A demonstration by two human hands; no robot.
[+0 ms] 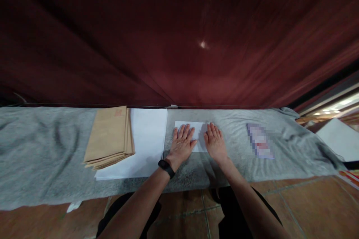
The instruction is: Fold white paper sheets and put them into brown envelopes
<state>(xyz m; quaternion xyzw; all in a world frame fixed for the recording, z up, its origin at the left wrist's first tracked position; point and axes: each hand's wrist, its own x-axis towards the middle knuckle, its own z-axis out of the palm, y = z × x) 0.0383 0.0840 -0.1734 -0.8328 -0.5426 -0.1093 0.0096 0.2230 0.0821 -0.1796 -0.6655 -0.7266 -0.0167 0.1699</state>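
Note:
A small white sheet of paper (199, 134), perhaps folded, lies on the grey cloth in front of me. My left hand (183, 143) rests flat on its left part, fingers spread. At its right edge lies my right hand (214, 142), palm down with the fingers stretched out and nearly together. Part of the paper is hidden under both hands. Left of them is a stack of larger white paper (148, 130), partly covered by several brown envelopes (108, 132). A black band (166, 168) circles my left wrist.
The grey cloth (235, 164) covers a long, narrow surface. A pixelated purple-white item (260, 141) lies to the right. Dark red fabric (179, 44) hangs behind. Beyond the right end is a white panel (340, 138). Below are floor tiles (308, 201) and my legs.

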